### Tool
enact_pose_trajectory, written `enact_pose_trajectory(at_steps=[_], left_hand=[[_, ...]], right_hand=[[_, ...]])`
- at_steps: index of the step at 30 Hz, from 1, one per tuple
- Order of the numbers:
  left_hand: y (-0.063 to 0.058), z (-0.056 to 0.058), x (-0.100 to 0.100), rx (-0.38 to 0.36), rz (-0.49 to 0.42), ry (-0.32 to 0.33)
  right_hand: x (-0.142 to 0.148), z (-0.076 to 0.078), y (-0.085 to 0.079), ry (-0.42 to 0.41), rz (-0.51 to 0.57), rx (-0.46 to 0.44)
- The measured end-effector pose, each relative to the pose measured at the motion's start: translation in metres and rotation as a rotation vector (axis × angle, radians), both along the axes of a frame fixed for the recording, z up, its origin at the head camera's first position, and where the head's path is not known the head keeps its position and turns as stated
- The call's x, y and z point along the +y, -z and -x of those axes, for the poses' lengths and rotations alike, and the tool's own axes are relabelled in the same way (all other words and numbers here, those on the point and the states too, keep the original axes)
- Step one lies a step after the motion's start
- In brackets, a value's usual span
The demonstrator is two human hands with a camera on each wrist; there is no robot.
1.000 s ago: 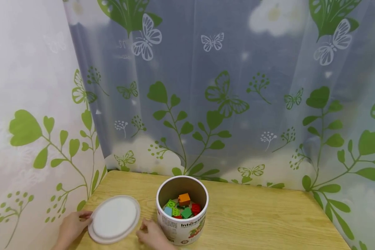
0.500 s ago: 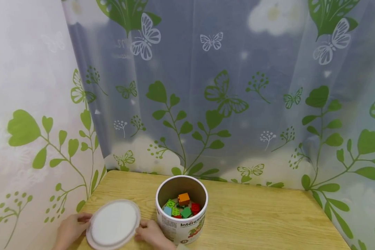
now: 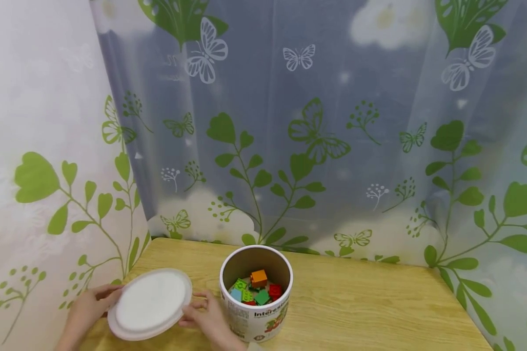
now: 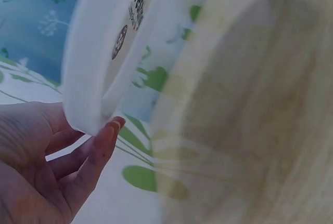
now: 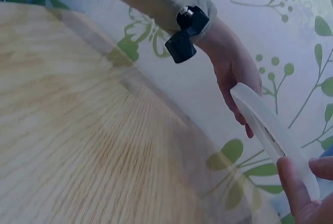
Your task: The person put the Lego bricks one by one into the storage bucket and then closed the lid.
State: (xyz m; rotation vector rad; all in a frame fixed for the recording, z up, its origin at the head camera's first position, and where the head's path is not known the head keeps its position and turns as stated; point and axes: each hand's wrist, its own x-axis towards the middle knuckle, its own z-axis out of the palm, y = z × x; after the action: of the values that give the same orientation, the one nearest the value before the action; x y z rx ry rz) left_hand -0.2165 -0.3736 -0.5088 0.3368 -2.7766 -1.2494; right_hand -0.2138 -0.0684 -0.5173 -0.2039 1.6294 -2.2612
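Observation:
Between my hands is a round white lid [image 3: 151,302], its rimmed face up and tilted. My left hand [image 3: 90,307] pinches its left edge; in the left wrist view the thumb and fingertips hold the lid [image 4: 86,63] by its rim, and printing shows on its other face. At the opposite edge my right hand [image 3: 208,317] grips the rim; the right wrist view shows its finger [image 5: 294,182] on the lid [image 5: 276,130] and clear space between lid and table. Just right of that hand stands a white printed bucket [image 3: 241,319], uncovered.
Inside the bucket lie several toy building bricks [image 3: 259,279] in orange, red, green and light blue. The wooden table [image 3: 369,307] stretches to the right. A patterned curtain [image 3: 263,146] surrounds it behind and at both sides.
My right hand has moved from beside the lid to gripping its right edge. The lid has come up off the table, shifted slightly left. The bucket has stayed put.

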Motion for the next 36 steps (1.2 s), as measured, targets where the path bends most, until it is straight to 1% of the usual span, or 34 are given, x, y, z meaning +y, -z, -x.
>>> enact_pose_trajectory(at_steps=[3,7,11,14,16,19,22,25,28,32,36], left_hand=[[-0.012,-0.003,0.003,0.026,-0.046,0.008],[-0.03,-0.01,0.007,0.074,-0.099,0.004],[-0.045,-0.011,0.009,0.066,-0.13,0.009],[-0.052,-0.01,0.011,0.07,-0.127,0.009],[-0.056,-0.009,0.014,0.09,-0.121,0.01],[-0.063,-0.01,0.021,0.141,-0.12,0.015],[-0.071,-0.01,0.031,0.162,-0.138,0.035],[-0.079,-0.008,0.043,0.161,-0.149,0.044],[-0.085,-0.004,0.056,0.16,-0.162,0.05],[-0.09,0.003,0.074,0.171,-0.19,0.065],[-0.093,0.011,0.096,0.196,-0.214,0.094]], right_hand=[[-0.002,-0.002,-0.012,0.037,0.021,-0.019],[-0.002,-0.003,-0.029,0.047,0.045,-0.036],[0.0,-0.005,-0.043,0.049,0.07,-0.03],[0.004,-0.007,-0.055,0.05,0.091,-0.011],[0.008,-0.007,-0.063,0.049,0.096,0.002],[0.016,-0.007,-0.073,0.047,0.089,0.02],[0.025,-0.003,-0.081,0.043,0.094,0.04],[0.038,0.002,-0.086,0.039,0.09,0.067],[0.052,0.007,-0.09,0.027,0.075,0.094],[0.073,0.014,-0.095,0.011,0.044,0.119],[0.096,0.021,-0.097,0.005,0.023,0.142]])
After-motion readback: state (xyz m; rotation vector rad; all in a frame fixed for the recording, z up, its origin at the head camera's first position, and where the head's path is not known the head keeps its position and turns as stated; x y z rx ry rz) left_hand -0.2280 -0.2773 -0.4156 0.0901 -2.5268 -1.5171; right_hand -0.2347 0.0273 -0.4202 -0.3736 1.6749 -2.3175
